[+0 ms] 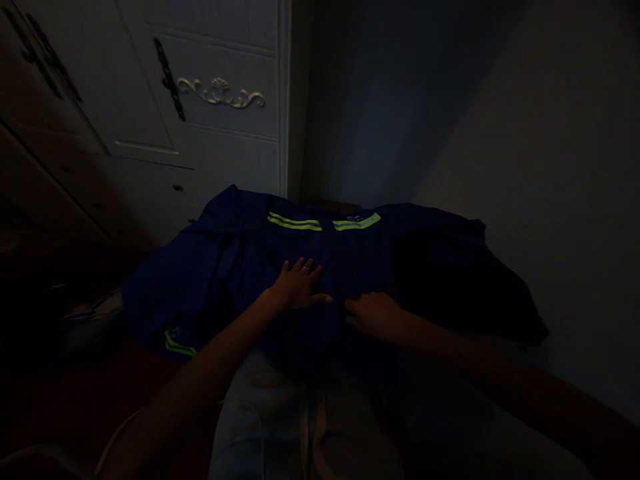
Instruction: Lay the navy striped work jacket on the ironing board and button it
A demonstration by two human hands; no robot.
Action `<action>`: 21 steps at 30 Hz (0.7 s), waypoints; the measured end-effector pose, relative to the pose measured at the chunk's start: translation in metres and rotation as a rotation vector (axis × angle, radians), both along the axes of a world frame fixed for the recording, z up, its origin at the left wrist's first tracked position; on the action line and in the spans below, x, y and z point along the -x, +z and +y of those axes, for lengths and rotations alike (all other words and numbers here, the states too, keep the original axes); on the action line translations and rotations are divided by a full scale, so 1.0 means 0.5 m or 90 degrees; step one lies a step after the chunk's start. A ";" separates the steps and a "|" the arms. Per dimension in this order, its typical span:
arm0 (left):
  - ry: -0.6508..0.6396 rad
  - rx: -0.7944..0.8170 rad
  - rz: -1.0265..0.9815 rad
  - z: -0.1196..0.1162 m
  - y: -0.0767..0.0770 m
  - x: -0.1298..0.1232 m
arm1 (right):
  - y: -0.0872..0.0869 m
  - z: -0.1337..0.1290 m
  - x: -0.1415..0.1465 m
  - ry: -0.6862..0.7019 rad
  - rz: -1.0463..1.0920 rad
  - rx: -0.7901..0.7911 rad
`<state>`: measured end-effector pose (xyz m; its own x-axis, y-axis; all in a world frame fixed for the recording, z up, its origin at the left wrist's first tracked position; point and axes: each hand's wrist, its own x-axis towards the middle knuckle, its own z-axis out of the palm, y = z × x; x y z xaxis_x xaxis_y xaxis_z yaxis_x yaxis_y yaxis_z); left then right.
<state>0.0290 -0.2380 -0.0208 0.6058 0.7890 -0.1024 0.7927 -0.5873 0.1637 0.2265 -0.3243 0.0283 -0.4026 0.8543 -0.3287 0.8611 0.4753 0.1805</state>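
A dark blue garment (300, 247) with yellow-green reflective stripes across its chest lies spread out in front of me, its sleeves reaching to both sides. My left hand (299, 285) rests flat on the cloth, fingers spread, with a ring on one finger. To its right, my right hand (373, 315) is on the garment's front with its fingers curled together; whether cloth is pinched in them is too dark to make out. Another striped part of the garment hangs at the lower left.
White cabinet doors (225, 153) with dark handles and a carved ornament stand behind at the left. A pale wall (525, 167) rises on the right. My light-coloured trousers (270, 413) show below. The room is very dim.
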 end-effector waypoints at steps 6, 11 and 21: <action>0.059 -0.032 0.015 -0.003 -0.007 -0.028 | 0.098 0.008 -0.071 -0.028 0.180 0.072; 0.106 -0.045 -0.012 -0.009 -0.012 -0.041 | 0.073 -0.007 -0.065 0.000 0.082 0.129; 0.138 -0.066 -0.054 -0.003 -0.014 -0.056 | -0.080 -0.051 0.028 -0.061 -0.063 0.132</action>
